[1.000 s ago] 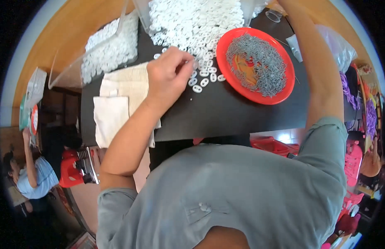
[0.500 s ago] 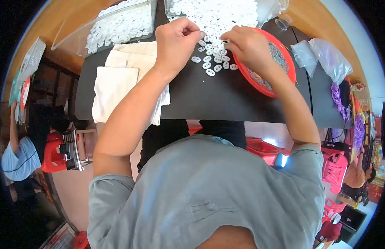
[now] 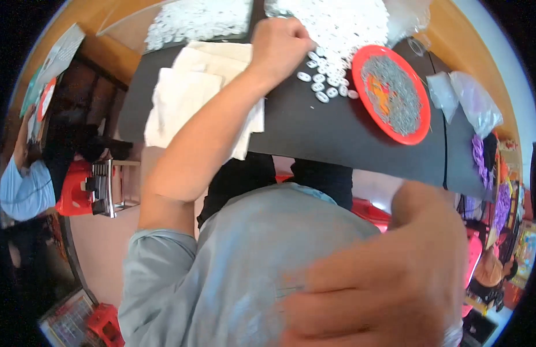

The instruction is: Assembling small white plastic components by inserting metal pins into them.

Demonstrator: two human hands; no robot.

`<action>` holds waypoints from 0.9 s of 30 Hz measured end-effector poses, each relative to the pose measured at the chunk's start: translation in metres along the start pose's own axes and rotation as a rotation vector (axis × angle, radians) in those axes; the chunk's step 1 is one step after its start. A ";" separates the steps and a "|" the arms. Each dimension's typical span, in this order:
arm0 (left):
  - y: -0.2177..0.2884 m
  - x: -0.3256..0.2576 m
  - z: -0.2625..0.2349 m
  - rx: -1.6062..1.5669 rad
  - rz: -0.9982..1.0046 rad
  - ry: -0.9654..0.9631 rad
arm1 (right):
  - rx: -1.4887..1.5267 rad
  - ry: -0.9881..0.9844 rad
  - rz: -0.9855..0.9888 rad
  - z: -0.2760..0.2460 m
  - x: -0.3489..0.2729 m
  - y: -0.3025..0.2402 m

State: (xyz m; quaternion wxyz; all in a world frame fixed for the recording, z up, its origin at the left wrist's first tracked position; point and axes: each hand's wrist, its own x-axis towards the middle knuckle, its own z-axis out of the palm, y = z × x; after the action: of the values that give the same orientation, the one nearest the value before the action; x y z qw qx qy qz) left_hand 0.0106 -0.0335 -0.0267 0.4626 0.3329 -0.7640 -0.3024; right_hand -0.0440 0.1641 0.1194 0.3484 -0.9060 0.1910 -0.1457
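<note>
At the far side of the dark table, my left hand (image 3: 282, 47) is closed in a pinch beside the white pieces; whatever lies between its fingertips is hidden. Small white oval pieces with two holes (image 3: 332, 81) are scattered just right of it, spreading from a big heap of the same kind (image 3: 349, 26). My right hand (image 3: 383, 283) is lifted close to the camera, in front of my shirt, and smeared by motion, so its grip cannot be read. A red plate (image 3: 419, 136) holds many thin grey metal bits (image 3: 398, 87).
Folded cream cloths (image 3: 187, 98) lie left on the table (image 3: 320, 136). Behind them sits another batch of white pieces (image 3: 201, 23). Clear plastic bags (image 3: 476, 101) and a clear cup (image 3: 417, 46) are at the right. A person in light blue (image 3: 28, 191) is far left.
My right hand has left the white pieces by the plate and come up toward the camera. The view has shifted, while my left hand stays pinched near the pieces.
</note>
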 end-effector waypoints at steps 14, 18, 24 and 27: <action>-0.016 -0.012 0.023 0.512 0.314 -0.280 | -0.094 0.542 -0.024 0.037 -0.059 0.054; -0.009 -0.011 0.026 0.465 0.237 -0.270 | -0.454 0.919 0.757 0.005 -0.140 0.104; -0.002 -0.011 0.024 0.463 0.148 -0.335 | -0.932 0.670 0.991 -0.001 -0.200 0.149; -0.002 -0.012 0.022 0.440 0.097 -0.350 | -0.994 0.571 0.948 0.002 -0.201 0.154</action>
State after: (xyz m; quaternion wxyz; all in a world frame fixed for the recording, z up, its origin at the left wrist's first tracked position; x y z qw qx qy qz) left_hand -0.0052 -0.0217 -0.0427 0.2542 0.3312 -0.8946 -0.1595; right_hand -0.2588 0.1506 -0.0142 -0.1405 -0.7040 0.6881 -0.1058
